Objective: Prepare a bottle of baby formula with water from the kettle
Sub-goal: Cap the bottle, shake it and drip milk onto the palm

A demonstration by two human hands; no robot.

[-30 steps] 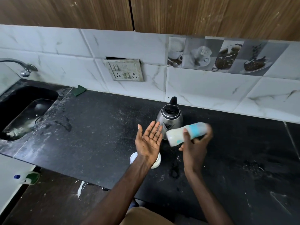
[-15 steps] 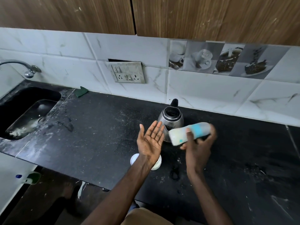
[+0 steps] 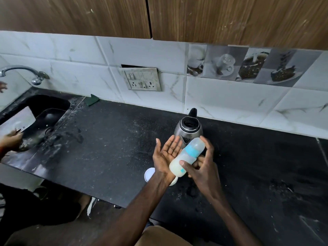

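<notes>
My right hand (image 3: 204, 172) grips a baby bottle (image 3: 187, 155) with a blue band and milky liquid in it. The bottle lies tilted, its base low beside my left wrist and its capped end up toward the kettle. Palm up and fingers spread, my left hand (image 3: 167, 155) is held flat right next to the bottle and holds nothing. A steel kettle (image 3: 188, 129) with a black lid stands on the black counter (image 3: 110, 148) just behind both hands. A white round container (image 3: 150, 174) sits on the counter, partly hidden under my left wrist.
A black sink (image 3: 48, 110) with a tap (image 3: 23, 73) is at the far left, where another person's hand (image 3: 11, 141) holds a flat metal plate (image 3: 16, 121). A green scrub pad (image 3: 92, 99) lies by the wall. A socket panel (image 3: 142, 79) is on the tiles.
The bottle has tipped from nearly level to steeply slanted, with its base brought down against my left palm. Another person's hand with a plate has appeared at the sink.
</notes>
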